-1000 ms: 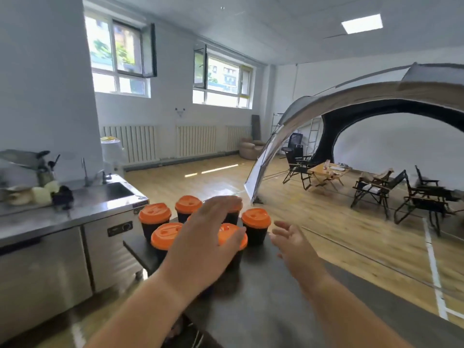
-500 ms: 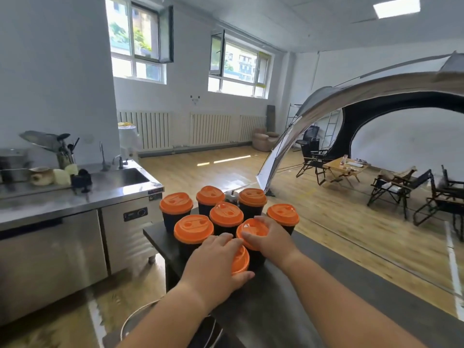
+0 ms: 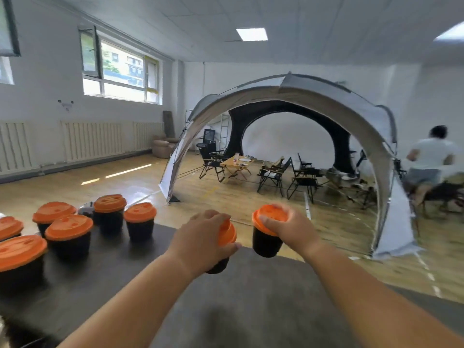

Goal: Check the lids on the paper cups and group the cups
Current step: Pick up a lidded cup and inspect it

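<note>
The left hand is gripping the left cup from above, fingers curling over its orange lid, and the cup is tilting to the right over the table. Whether its base is touching the top cannot be told. The right hand is clasping the right cup in the same top-down way, thumb and fingers wrapping the rim, with the black body hanging free just beside the left cup near the table's far edge. Six more cups are standing lidded in a cluster at the table's left, well apart from both hands. These look like light, thin-walled paper cups that are likely giving a little under any squeeze, and nothing is showing whether they are holding liquid. The snap-on plastic tops are probably smooth and only as secure as their seating, so carrying by the top alone is risking a pop-off. A surer hold is lying round the upper wall just under the rim, where the paper is stiffest.
</note>
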Demonstrator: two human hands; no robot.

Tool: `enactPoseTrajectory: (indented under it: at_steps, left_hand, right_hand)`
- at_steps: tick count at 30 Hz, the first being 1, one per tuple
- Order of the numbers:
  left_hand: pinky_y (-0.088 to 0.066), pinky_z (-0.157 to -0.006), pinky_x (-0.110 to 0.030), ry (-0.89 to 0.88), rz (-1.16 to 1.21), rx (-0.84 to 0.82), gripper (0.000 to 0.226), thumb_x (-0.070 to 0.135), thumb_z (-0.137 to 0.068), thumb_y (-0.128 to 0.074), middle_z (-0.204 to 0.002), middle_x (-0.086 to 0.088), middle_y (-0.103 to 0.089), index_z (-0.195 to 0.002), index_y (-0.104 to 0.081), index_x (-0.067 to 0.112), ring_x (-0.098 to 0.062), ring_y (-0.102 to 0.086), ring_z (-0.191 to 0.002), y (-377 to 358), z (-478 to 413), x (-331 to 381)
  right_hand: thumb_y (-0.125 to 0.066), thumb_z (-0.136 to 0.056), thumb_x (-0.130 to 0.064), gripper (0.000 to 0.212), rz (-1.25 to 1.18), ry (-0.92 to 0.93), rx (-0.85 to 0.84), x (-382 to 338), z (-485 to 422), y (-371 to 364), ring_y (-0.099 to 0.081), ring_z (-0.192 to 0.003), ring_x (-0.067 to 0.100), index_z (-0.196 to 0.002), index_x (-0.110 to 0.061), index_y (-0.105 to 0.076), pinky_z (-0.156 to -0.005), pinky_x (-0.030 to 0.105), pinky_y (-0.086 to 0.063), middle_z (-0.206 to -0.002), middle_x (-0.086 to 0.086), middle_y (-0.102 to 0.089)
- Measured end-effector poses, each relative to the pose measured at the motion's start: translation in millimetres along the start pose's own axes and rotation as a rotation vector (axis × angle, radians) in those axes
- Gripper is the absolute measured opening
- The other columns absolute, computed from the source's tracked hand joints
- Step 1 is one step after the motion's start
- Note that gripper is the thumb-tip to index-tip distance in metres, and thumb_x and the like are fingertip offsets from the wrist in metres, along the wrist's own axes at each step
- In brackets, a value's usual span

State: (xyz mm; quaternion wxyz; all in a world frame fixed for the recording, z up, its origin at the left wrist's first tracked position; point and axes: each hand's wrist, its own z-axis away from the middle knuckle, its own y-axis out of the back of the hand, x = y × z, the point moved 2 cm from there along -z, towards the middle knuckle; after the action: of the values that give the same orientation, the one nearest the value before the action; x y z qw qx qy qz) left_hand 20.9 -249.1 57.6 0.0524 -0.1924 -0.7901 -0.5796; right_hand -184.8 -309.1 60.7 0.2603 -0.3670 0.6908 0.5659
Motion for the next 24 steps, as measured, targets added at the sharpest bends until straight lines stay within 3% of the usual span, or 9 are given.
enactPoseTrajectory:
  at_steps: [3, 11, 14, 16, 20, 24]
  left_hand:
    - [-0.043, -0.102, -0.036, -0.141, 0.035, -0.045, 0.071, 0.064, -0.082, -0.058, -0.145, 0.010, -0.040, -0.143, -0.035, 0.036, -0.018, -0.041, -0.129, -35.3, -17.8, 100.4]
    - [-0.044, -0.098, -0.034, -0.311, 0.119, -0.152, 0.070, 0.064, -0.082, -0.058, -0.143, 0.008, -0.041, -0.141, -0.037, 0.033, -0.018, -0.046, -0.123, -120.9, -36.3, 302.4]
    - [-0.046, -0.098, -0.035, -0.264, 0.081, -0.205, 0.070, 0.068, -0.081, -0.056, -0.143, 0.008, -0.042, -0.139, -0.038, 0.035, -0.019, -0.049, -0.122, -155.0, -38.2, 328.4]
    - [-0.045, -0.098, -0.034, -0.234, 0.033, -0.209, 0.069, 0.069, -0.081, -0.054, -0.143, 0.008, -0.043, -0.139, -0.038, 0.035, -0.019, -0.048, -0.123, -172.1, -37.6, 333.7]
    - [-0.042, -0.104, -0.035, -0.171, 0.016, -0.234, 0.078, 0.071, -0.079, -0.055, -0.146, 0.010, -0.039, -0.144, -0.032, 0.035, -0.018, -0.041, -0.131, -192.3, -35.2, 332.5]
    - [-0.044, -0.103, -0.036, -0.162, 0.008, -0.229, 0.081, 0.073, -0.076, -0.057, -0.147, 0.011, -0.039, -0.144, -0.031, 0.038, -0.019, -0.043, -0.130, -200.1, -33.9, 329.7]
  right_hand:
    - [-0.074, -0.079, -0.051, 0.060, -0.010, -0.085, 0.106, 62.0, 30.4, 97.8, -0.057, -0.109, 0.018, -0.131, -0.028, -0.055, -0.093, 0.037, -0.049, -0.125, 0.000, -0.060]
    - [-0.075, -0.079, -0.048, 0.067, 0.058, -0.246, 0.266, 198.7, 116.0, 291.8, -0.055, -0.111, 0.019, -0.136, -0.022, -0.051, -0.088, 0.031, -0.044, -0.128, 0.002, -0.057]
    - [-0.076, -0.073, -0.057, 0.075, 0.059, -0.300, 0.254, 238.3, 140.6, 320.2, -0.056, -0.114, 0.020, -0.135, -0.025, -0.052, -0.085, 0.031, -0.046, -0.129, -0.001, -0.056]
    - [-0.075, -0.068, -0.063, 0.078, 0.073, -0.323, 0.243, 260.2, 151.7, 328.3, -0.056, -0.116, 0.019, -0.134, -0.027, -0.053, -0.092, 0.033, -0.048, -0.129, -0.003, -0.057]
    - [-0.073, -0.079, -0.051, 0.053, 0.050, -0.339, 0.193, 285.2, 166.8, 329.4, -0.051, -0.112, 0.013, -0.124, -0.036, -0.050, -0.091, 0.027, -0.041, -0.125, -0.007, -0.054]
    - [-0.072, -0.078, -0.056, 0.071, 0.065, -0.324, 0.166, 301.4, 174.1, 323.8, -0.049, -0.116, 0.011, -0.139, -0.031, -0.045, -0.093, 0.025, -0.039, -0.134, -0.007, -0.051]
